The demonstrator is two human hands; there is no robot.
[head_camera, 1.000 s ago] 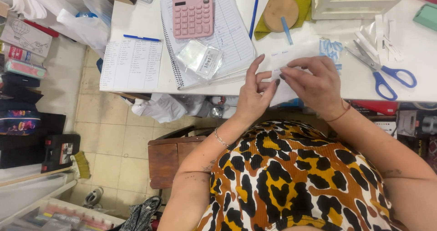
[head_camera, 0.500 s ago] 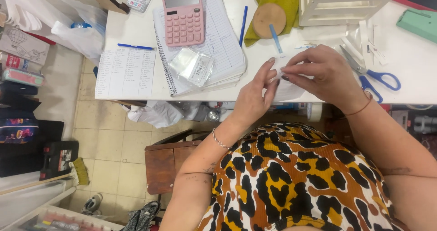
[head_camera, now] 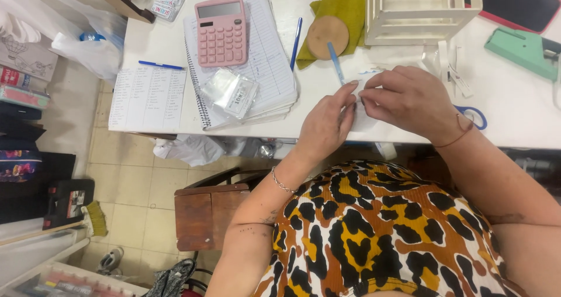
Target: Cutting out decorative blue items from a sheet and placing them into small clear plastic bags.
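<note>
- My left hand (head_camera: 324,124) and right hand (head_camera: 412,98) meet at the near edge of the white table (head_camera: 514,116), both pinching 1 small white paper slip (head_camera: 363,118).
- Left grip: fingertips closed on the slip's left edge. Right grip: thumb and fingers closed on its top, hiding most of it.
- The slip hangs just over the table edge, touching both hands.
- To do this well, I judge I should keep both pinches light and level so the paper doesn't crease or tear.
- The blue-handled scissors (head_camera: 474,116) lie just beside my right wrist; the pink calculator (head_camera: 221,31) sits on a spiral notebook (head_camera: 272,69), well to the left.
</note>
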